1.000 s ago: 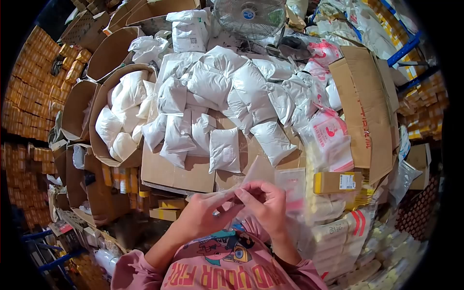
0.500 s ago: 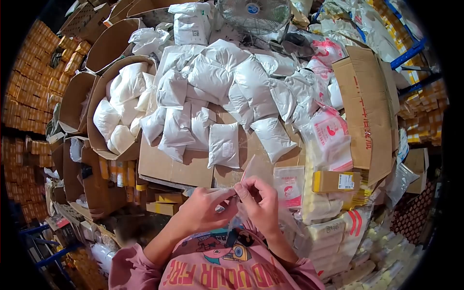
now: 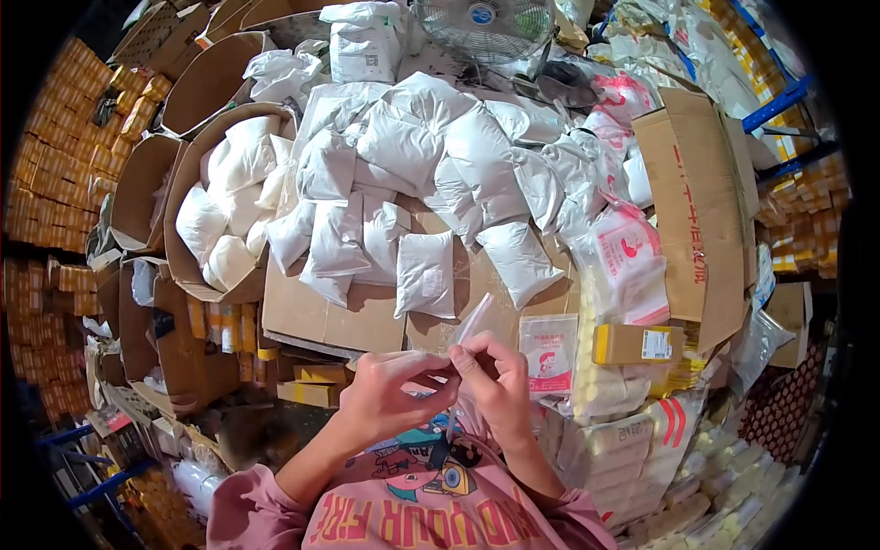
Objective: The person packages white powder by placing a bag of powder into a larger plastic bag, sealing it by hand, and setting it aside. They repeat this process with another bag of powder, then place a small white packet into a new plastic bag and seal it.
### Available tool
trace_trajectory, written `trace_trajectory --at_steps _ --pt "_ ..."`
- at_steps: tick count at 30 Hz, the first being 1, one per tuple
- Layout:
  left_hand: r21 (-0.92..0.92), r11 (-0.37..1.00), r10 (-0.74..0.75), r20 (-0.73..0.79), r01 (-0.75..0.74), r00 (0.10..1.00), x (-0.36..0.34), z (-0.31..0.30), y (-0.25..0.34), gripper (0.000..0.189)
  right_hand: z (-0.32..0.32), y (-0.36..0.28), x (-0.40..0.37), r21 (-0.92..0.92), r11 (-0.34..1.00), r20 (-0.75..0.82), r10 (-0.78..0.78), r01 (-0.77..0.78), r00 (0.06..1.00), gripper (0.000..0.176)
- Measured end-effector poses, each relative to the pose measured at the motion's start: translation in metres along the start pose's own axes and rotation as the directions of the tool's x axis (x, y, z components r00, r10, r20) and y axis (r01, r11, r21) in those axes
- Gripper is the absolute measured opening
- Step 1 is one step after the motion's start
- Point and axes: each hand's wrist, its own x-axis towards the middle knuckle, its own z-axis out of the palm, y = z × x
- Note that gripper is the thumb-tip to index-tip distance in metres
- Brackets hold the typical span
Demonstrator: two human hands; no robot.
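Note:
In front of my chest, my left hand [image 3: 392, 392] and my right hand [image 3: 495, 378] meet with their fingertips pinched. Between them is a thin, clear plastic bag [image 3: 473, 319], its edge sticking up past my fingers and the rest hanging down against the pink shirt. Just beyond my hands, a filled white pouch [image 3: 425, 273] with a small label lies on the cardboard surface [image 3: 371, 328]. To its right a second filled white pouch [image 3: 520, 263] lies tilted. A flat clear bag with a red print [image 3: 548, 353] rests right of my right hand.
A heap of white pouches [image 3: 403, 137] covers the cardboard's far part. Left stands an open carton [image 3: 179, 229] holding white bags. A fan [image 3: 481, 27] stands at the back, a yellow-edged box [image 3: 637, 345] at right, and a tall cardboard carton [image 3: 683, 211] behind it.
The bag's edge now stands up as a narrower, folded strip between my fingertips. My left hand has turned slightly, its fingers flatter; the pouches and boxes stay put.

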Motion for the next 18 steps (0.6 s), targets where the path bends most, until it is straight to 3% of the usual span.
trace_trajectory --at_steps 3,6,12,15,18 --pt "0.002 0.985 -0.174 0.044 0.174 0.984 -0.002 -0.004 0.004 0.019 0.001 0.0 0.0 0.009 1.0 -0.001 -0.012 0.012 1.0 0.016" --pt "0.004 0.995 -0.097 -0.028 0.097 0.995 0.0 -0.001 0.002 0.011 0.004 0.003 0.0 0.003 0.999 -0.003 -0.037 0.037 0.999 0.016" --pt "-0.066 0.979 -0.192 0.009 0.193 0.981 0.0 -0.007 0.0 0.01 0.002 0.003 0.0 -0.026 0.999 0.046 -0.038 0.039 0.998 0.016" --pt "-0.262 0.91 -0.322 0.045 0.322 0.946 -0.002 -0.006 -0.011 0.015 0.0 -0.001 -0.001 -0.032 0.999 0.083 -0.019 0.021 0.996 0.015" --pt "-0.525 0.788 -0.361 0.03 0.322 0.932 -0.002 -0.007 -0.019 0.016 -0.001 -0.002 -0.004 -0.049 0.998 0.121 -0.02 0.026 0.992 0.013"
